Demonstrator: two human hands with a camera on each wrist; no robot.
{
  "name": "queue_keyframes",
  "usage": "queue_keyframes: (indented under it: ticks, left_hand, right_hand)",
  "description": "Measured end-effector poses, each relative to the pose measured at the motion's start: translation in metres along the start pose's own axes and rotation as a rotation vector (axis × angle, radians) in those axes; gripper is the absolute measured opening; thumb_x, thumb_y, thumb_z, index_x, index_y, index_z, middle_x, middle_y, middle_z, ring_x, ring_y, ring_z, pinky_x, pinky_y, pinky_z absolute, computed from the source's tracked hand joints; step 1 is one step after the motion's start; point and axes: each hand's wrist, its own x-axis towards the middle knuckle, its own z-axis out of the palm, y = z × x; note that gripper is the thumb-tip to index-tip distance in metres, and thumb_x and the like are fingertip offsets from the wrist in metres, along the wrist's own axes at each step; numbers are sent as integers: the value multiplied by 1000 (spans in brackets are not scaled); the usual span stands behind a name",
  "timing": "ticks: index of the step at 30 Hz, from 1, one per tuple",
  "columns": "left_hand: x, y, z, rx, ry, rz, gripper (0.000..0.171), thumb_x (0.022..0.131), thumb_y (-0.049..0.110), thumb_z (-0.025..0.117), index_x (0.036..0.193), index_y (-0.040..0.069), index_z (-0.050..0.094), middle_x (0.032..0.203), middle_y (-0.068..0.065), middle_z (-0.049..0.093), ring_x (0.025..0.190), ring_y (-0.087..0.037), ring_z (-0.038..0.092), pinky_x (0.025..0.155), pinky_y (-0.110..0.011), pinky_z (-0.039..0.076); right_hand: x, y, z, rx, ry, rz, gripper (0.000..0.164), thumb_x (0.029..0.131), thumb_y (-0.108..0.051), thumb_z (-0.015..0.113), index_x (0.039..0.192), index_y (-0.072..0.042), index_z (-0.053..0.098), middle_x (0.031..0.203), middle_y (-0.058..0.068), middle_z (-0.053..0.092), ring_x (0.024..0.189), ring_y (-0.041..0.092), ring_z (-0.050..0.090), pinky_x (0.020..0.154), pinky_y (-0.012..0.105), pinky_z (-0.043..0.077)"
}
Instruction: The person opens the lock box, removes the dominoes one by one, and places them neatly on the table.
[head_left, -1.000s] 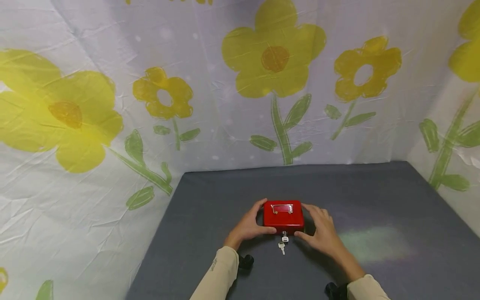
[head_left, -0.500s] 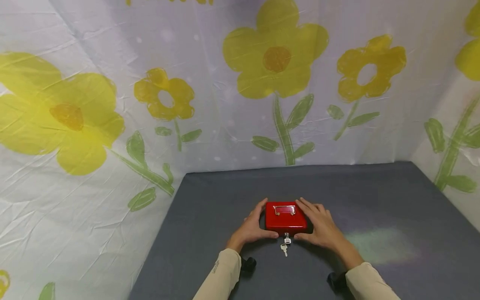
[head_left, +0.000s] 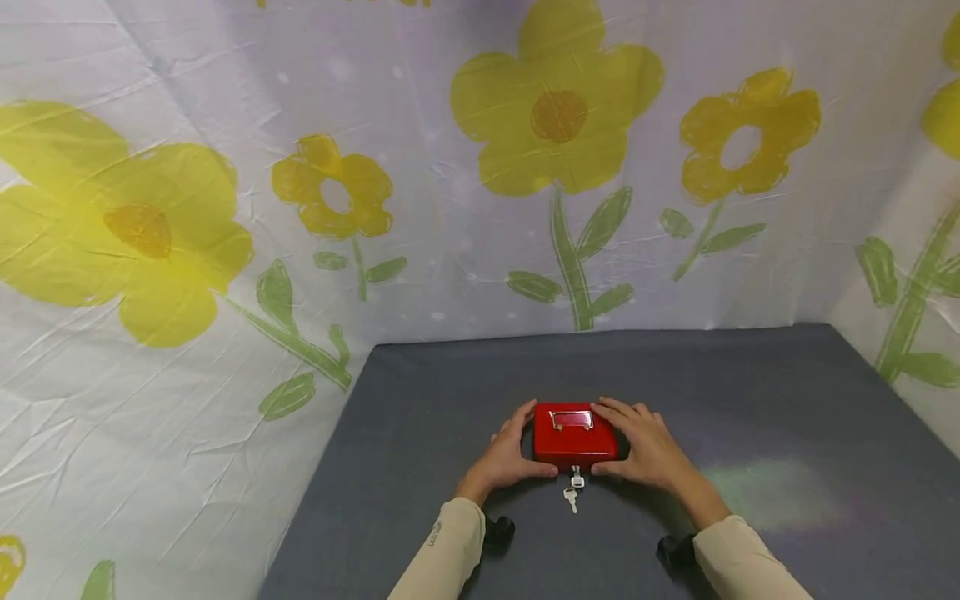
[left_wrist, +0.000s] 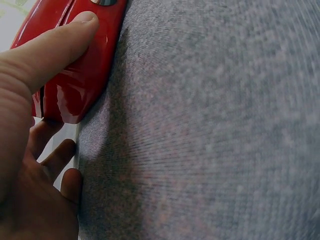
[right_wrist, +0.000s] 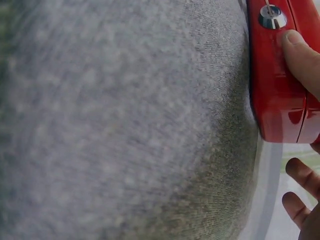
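A red cash box (head_left: 575,451) with a silver folding handle (head_left: 572,419) on its lid rests on the dark grey table. Keys (head_left: 571,499) hang from the lock (right_wrist: 272,17) on its front face. My left hand (head_left: 502,456) grips the left end, thumb on the front face and fingertips at the far left corner. At the other end my right hand (head_left: 651,450) holds it, thumb on the front beside the lock, a fingertip on the lid's back right corner. In the wrist views the other fingers spread past the box's ends.
Dark grey cloth covers the table (head_left: 450,375). Behind it and along both sides hangs a pale curtain (head_left: 450,275) printed with yellow flowers. Black wrist cameras (head_left: 498,533) sit under the beige sleeves, close over the table.
My right hand has closed in on the box, its fingertips coming from beside it onto the back right corner. The left hand keeps its hold. The whole view has shifted slightly.
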Motion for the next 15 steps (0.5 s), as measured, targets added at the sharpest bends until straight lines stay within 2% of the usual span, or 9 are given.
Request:
queue_keyframes:
  ticks: [10, 15]
  left_hand:
    - [0, -1, 2, 2, 8, -2, 111, 75, 42, 88, 162, 27, 21, 164, -2, 38, 151, -32, 30, 123, -68, 12]
    - [1, -1, 2, 6, 8, 2, 111, 75, 43, 88, 162, 26, 21, 164, -2, 38, 151, -32, 31, 122, -68, 13]
  right_hand:
    - [1, 4, 0, 110, -1, 26, 91, 69, -47, 92, 146, -18, 55, 149, 11, 55, 119, 34, 56, 96, 60, 44]
    - [3, 5, -1, 155, -20, 47, 88, 70, -48, 91, 145, -18, 56, 149, 13, 55, 126, 41, 55, 100, 70, 40]
